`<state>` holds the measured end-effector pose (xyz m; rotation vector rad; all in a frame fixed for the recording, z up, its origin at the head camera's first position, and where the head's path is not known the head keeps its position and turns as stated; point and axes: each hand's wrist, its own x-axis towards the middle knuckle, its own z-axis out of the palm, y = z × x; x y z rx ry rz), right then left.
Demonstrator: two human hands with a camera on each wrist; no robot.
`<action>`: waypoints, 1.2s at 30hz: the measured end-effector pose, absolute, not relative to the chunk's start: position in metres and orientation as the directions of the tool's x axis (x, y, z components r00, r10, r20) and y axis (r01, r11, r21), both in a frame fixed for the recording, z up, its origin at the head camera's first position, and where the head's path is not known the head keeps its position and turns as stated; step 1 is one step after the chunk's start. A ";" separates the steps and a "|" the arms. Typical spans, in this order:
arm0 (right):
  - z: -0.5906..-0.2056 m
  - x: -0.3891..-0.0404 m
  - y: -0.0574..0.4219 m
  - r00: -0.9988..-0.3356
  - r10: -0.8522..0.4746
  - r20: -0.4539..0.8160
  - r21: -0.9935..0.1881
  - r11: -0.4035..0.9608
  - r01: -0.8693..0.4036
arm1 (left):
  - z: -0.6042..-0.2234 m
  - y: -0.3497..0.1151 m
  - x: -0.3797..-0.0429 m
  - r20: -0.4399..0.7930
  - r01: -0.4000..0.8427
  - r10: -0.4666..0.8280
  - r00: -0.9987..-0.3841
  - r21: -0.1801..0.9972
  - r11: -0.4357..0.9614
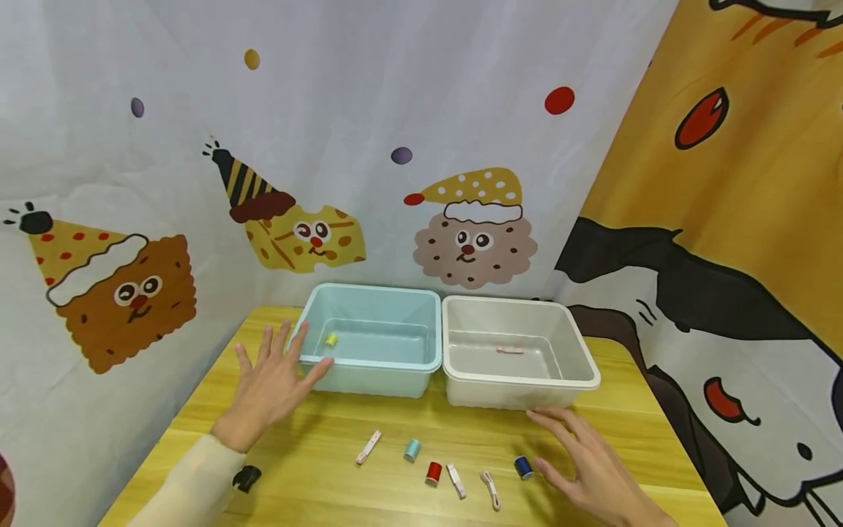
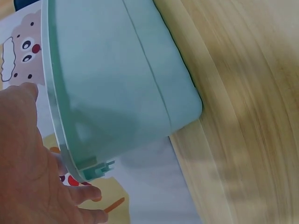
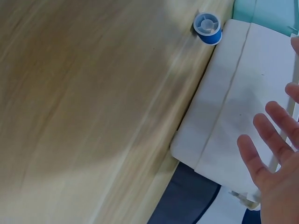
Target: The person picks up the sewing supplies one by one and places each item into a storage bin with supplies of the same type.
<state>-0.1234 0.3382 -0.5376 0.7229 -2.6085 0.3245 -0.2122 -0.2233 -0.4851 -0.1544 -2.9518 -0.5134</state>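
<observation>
My left hand (image 1: 273,384) spreads its fingers at the left front corner of the light blue bin (image 1: 375,364); whether it touches the rim I cannot tell. In the bin lies a small yellow spool (image 1: 331,339). My right hand (image 1: 586,465) hovers with fingers extended just right of a dark blue thread spool (image 1: 523,467), holding nothing. A red thread spool (image 1: 433,473) and a light blue thread spool (image 1: 412,449) are on the table farther left. Three narrow, pale folded strips lie around them: one strip (image 1: 368,447) at left, another (image 1: 456,481) mid-table, a third (image 1: 490,490) at right.
An off-white bin (image 1: 520,379) stands right beside the light blue one, with a pale pinkish strip (image 1: 510,350) inside. A small black object (image 1: 246,478) is by the left sleeve. A printed cloth (image 1: 369,95) hangs behind the wooden table (image 1: 369,505).
</observation>
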 end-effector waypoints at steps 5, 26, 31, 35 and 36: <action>-0.541 -0.124 0.340 -0.787 -0.444 0.429 -0.114 0.837 -0.534 | -0.486 -0.224 -0.216 0.141 0.122 0.077 -0.987 0.346 0.930; -0.556 -0.127 0.343 -0.858 -0.471 0.207 -0.250 0.822 -0.511 | -0.488 -0.230 -0.227 0.074 0.103 0.080 -0.994 0.394 0.913; -0.558 -0.129 0.343 -0.862 -0.476 0.177 -0.265 0.820 -0.507 | -0.488 -0.229 -0.227 0.077 0.106 0.083 -0.994 0.395 0.912; -0.560 -0.129 0.343 -0.868 -0.473 0.151 -0.279 0.822 -0.497 | -0.489 -0.228 -0.227 0.080 0.107 0.082 -0.993 0.393 0.913; -0.560 -0.129 0.343 -0.868 -0.475 0.147 -0.280 0.822 -0.497 | -0.489 -0.228 -0.227 0.080 0.106 0.081 -0.993 0.395 0.913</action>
